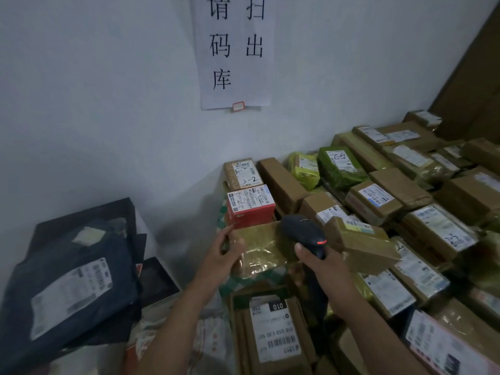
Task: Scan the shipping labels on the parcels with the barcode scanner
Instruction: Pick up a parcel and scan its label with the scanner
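Well off to the left of the left-hand fingers there's a heap of dark mailer bags (73, 266), one label facing up. The left hand (224, 249) holds the taped parcel (259, 247) by its left edge, thumb on top. Just beyond those fingers sit a red box (250, 204) and a box marked 3-2 (243, 173), both labels up. The right hand (322, 266) has its fingers clamped round the barcode scanner (303, 231), head over the parcel's right end, red light on.

Thing is, I can't see any label on that parcel's top face, so I reckon it needs turning first. Right of the scanner fingers is a mass of packed parcels (422, 201), all touching, so plenty left I'd guess. A tilted brown parcel (359, 239) sits just beside the scanner and could get bumped.
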Action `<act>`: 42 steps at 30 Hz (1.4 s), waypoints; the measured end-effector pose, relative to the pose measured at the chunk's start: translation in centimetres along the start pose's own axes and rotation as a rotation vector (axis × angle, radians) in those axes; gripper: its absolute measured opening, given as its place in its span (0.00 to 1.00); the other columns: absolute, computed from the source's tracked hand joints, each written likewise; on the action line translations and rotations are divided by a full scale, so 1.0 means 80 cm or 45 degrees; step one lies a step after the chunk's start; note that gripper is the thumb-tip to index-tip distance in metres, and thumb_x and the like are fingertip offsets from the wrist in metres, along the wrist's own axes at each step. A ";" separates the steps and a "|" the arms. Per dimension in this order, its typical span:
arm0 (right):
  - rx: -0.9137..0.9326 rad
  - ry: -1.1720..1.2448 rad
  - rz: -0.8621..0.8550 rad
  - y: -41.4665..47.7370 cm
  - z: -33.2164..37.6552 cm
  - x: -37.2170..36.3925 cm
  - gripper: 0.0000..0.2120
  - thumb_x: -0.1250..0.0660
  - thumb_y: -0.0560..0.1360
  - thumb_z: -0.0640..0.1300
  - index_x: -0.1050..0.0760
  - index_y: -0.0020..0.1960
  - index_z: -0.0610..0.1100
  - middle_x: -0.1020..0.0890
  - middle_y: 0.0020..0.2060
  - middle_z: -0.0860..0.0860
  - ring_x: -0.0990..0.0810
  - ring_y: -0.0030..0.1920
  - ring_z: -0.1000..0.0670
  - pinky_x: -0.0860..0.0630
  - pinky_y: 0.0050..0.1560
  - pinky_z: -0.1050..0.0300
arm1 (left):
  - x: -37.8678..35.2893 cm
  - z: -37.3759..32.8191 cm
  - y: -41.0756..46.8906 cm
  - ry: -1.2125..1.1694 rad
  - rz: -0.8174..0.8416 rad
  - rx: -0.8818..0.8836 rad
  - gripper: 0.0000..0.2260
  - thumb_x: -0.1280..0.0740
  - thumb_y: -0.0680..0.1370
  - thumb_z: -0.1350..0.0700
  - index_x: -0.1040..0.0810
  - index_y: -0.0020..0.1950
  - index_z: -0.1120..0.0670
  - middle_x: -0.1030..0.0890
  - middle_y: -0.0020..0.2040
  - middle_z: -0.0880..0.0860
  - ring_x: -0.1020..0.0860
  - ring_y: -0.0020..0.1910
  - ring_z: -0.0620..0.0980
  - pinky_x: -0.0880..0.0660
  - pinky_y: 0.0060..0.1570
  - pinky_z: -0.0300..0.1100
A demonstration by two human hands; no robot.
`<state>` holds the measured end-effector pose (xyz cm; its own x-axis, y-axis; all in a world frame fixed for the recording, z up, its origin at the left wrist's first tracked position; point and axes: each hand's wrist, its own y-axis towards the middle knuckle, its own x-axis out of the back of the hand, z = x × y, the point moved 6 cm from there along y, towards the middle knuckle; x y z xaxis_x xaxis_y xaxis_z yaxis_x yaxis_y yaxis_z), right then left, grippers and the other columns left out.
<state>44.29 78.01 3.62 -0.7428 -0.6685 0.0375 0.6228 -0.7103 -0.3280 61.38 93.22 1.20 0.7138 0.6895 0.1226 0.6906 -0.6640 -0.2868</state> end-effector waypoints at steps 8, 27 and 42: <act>0.097 -0.010 -0.027 -0.007 0.021 0.008 0.09 0.27 0.72 0.55 0.20 0.49 0.52 0.14 0.38 0.54 0.15 0.42 0.50 0.22 0.42 0.55 | -0.010 -0.001 -0.025 0.120 0.217 -0.026 0.49 0.17 0.57 0.43 0.43 0.68 0.25 0.22 0.60 0.36 0.20 0.57 0.40 0.19 0.49 0.40; 0.250 -0.490 0.333 -0.035 0.022 0.027 0.14 0.29 0.76 0.52 0.23 0.35 0.45 0.21 0.23 0.46 0.24 0.22 0.50 0.26 0.27 0.61 | 0.055 0.029 -0.044 -0.279 -0.490 0.038 0.26 0.32 0.79 0.49 0.33 0.75 0.49 0.22 0.64 0.54 0.25 0.65 0.57 0.31 0.68 0.61; 0.277 -0.755 0.604 -0.051 0.021 0.004 0.08 0.29 0.75 0.52 0.23 0.48 0.49 0.22 0.23 0.52 0.25 0.23 0.56 0.27 0.28 0.63 | 0.092 -0.023 -0.040 0.011 -0.603 -0.114 0.28 0.29 0.77 0.52 0.33 0.75 0.53 0.20 0.61 0.55 0.18 0.54 0.54 0.20 0.56 0.56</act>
<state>41.96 80.34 6.55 -0.1688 -0.8735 0.4566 0.9199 -0.3059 -0.2453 64.63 99.87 4.79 0.3193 0.9198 0.2281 0.9469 -0.3003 -0.1147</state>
